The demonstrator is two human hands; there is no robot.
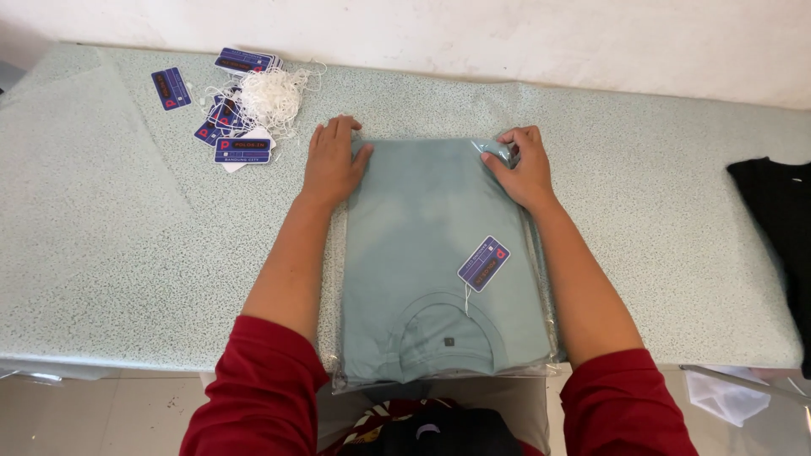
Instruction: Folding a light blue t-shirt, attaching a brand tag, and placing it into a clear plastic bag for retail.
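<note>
A folded pale teal T-shirt lies inside a clear plastic bag on the table, collar toward me. A blue hang tag rests on the shirt's right half. My left hand lies flat on the bag's far left corner, fingers together and pressing down. My right hand is at the far right corner, its fingers pinching a bunched bit of the bag and shirt.
A speckled pale green table runs across the view. A pile of blue tags and white strings sits at the far left. A black garment lies at the right edge. White wall behind.
</note>
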